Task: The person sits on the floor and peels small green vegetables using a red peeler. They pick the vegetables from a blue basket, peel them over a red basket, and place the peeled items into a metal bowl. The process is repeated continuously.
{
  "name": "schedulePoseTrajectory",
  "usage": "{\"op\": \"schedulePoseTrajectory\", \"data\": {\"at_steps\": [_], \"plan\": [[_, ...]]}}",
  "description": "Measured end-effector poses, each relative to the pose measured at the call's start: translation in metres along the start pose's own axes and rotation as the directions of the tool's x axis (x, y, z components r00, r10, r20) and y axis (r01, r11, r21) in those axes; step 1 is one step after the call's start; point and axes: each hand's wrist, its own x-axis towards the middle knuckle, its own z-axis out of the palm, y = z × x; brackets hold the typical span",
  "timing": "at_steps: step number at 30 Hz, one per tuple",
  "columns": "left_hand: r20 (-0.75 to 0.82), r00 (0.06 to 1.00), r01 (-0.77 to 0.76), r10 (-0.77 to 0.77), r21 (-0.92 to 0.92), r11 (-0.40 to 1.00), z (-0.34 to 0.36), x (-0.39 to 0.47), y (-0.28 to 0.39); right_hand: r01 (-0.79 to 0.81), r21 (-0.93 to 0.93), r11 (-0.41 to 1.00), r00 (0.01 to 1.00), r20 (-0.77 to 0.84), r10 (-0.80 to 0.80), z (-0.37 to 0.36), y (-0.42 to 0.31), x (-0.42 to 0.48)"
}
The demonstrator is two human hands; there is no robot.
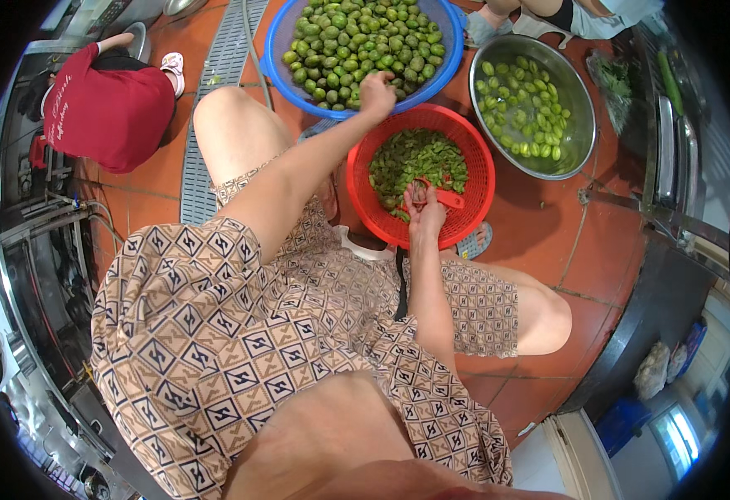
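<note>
My left hand (377, 95) reaches over the near right edge of a blue plastic basket (269, 50) heaped with small round green fruits (346, 47); its fingertips are at the fruits, and whether they grip one is unclear. Just below, a red plastic colander (485, 187) contains green peelings (437, 156). Over its near side, my right hand (426, 215) holds a red-handled peeler (449, 199). To the right, a metal basin (592, 134) holds peeled, grooved light green fruits (543, 125), apparently in water.
A person in a red shirt (115, 119) crouches at the left beyond a floor drain grate (199, 178). Another person's legs and arm (543, 7) show at the top right. A bag of leafy greens (615, 87) lies beside the basin, near metal shelving (684, 219).
</note>
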Motion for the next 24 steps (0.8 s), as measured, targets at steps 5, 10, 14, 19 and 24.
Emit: {"op": "schedulePoseTrajectory", "data": {"at_steps": [5,10,14,19,24], "plan": [[0.412,0.907,-0.172,0.094,0.157,0.973,0.001,0.022,-0.036,0.189,-0.311,0.931,0.982,0.06,-0.179,-0.014,0.004,0.008],[0.406,0.914,-0.027,-0.019,0.109,0.994,-0.004,0.029,-0.036,0.322,-0.435,0.841,0.945,0.196,-0.26,-0.005,-0.003,0.008],[0.604,0.765,0.627,-0.223,-0.619,0.472,-0.011,0.012,-0.01,0.274,-0.206,0.939,0.957,0.151,-0.247,-0.004,-0.011,0.001],[0.756,0.65,0.75,-0.072,-0.624,0.222,-0.076,-0.073,0.044,0.144,0.037,0.989,0.962,0.23,-0.149,0.0,-0.025,-0.001],[0.846,0.526,0.843,-0.086,-0.505,0.187,-0.098,-0.126,0.049,0.064,0.175,0.983,0.919,0.373,-0.126,0.014,-0.037,-0.015]]}}
